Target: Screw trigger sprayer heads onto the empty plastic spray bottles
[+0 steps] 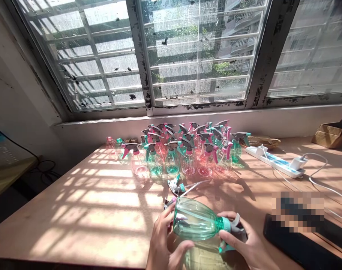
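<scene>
A clear green spray bottle (197, 219) lies sideways in the air between my hands, its base to the left and a straw visible inside. My right hand (244, 238) grips its teal collar and grey trigger head (235, 227), partly hiding the head. Around the base curves my left hand (164, 238), thumb below the bottle; some of its fingers are hidden behind it. Just beyond, a loose teal-and-grey spray head (175, 185) with a straw rests on the table (109, 210). Another with pink on it (169, 202) shows by my left fingertips.
Several pink and green spray bottles (172, 163) stand grouped near the window wall. To the right are a white power strip (275, 161) with cables, a black phone-like slab (297, 240) and brown paper-like containers (331, 135). A pale green see-through shape (207, 258) appears below the held bottle.
</scene>
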The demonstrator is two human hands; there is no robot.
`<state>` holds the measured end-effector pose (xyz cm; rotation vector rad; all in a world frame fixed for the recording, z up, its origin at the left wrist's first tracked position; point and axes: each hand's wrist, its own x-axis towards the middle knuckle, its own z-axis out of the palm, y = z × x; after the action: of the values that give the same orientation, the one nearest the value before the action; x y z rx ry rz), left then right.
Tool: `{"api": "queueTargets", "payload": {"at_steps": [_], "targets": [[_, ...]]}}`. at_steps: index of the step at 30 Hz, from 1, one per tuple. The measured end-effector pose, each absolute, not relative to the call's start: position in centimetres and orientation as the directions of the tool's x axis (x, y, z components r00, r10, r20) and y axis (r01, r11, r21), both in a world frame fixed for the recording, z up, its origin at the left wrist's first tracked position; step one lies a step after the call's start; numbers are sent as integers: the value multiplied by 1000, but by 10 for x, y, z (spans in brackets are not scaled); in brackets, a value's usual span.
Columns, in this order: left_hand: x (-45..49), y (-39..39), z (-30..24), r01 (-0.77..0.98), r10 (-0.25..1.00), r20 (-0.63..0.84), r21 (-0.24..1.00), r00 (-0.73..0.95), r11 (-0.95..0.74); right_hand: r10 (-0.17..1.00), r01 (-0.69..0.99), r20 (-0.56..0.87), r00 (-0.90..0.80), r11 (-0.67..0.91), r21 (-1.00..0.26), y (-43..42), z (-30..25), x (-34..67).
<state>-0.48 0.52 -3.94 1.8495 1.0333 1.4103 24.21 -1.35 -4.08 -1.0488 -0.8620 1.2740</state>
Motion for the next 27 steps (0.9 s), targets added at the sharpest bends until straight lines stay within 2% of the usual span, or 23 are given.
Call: {"api": "queueTargets", "payload": {"at_steps": [4,9,19,27], "targets": [[-6,3,-36,247,870,475,834,131,-493,990,-310,-68,123,-27,-950,-14,-41,242],[-4,1,-35,303,844,522,790,123,-533,990,-342,-62,126,-15,-939,-13,-37,243],[-6,3,-33,227,875,462,845,144,-484,990,-329,-70,120,-27,-944,-14,-39,242],[-3,3,-25,314,835,519,774,180,-549,992,-358,-61,112,-17,-934,-14,-36,243]]}}
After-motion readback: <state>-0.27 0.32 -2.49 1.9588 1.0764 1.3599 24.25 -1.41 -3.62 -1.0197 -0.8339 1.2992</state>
